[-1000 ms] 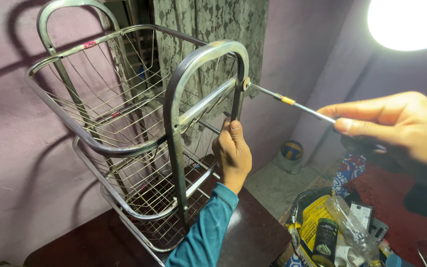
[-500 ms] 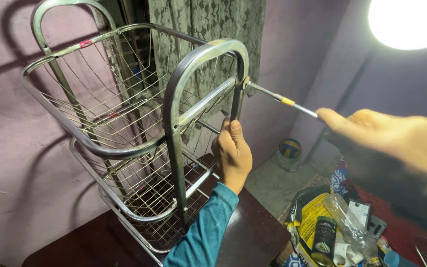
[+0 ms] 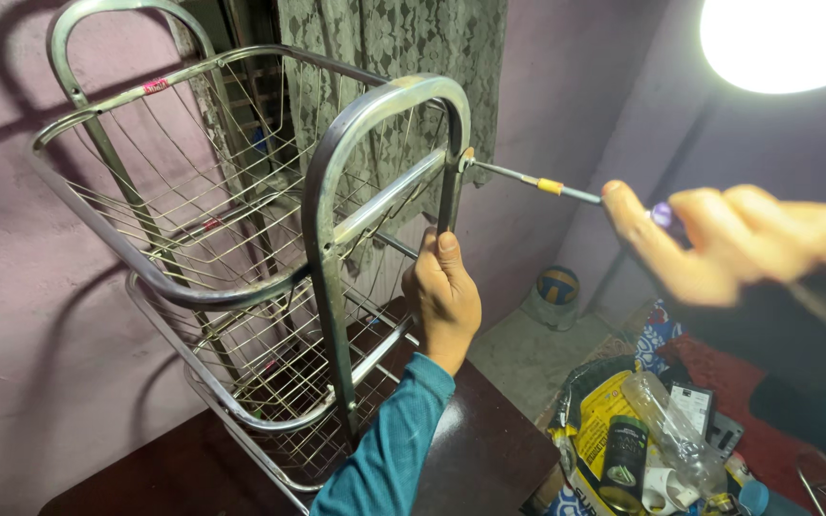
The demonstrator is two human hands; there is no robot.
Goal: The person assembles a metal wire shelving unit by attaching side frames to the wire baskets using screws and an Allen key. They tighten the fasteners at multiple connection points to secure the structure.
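Head view, left hand [image 3: 445, 298] gripping rack [image 3: 336, 248]

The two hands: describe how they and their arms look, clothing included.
The left hand is bare, with no glove, and no ring or watch shows; its arm wears a snug teal long sleeve that ends at the wrist. The right hand is also bare but motion-blurred, with a dark sleeve behind it.
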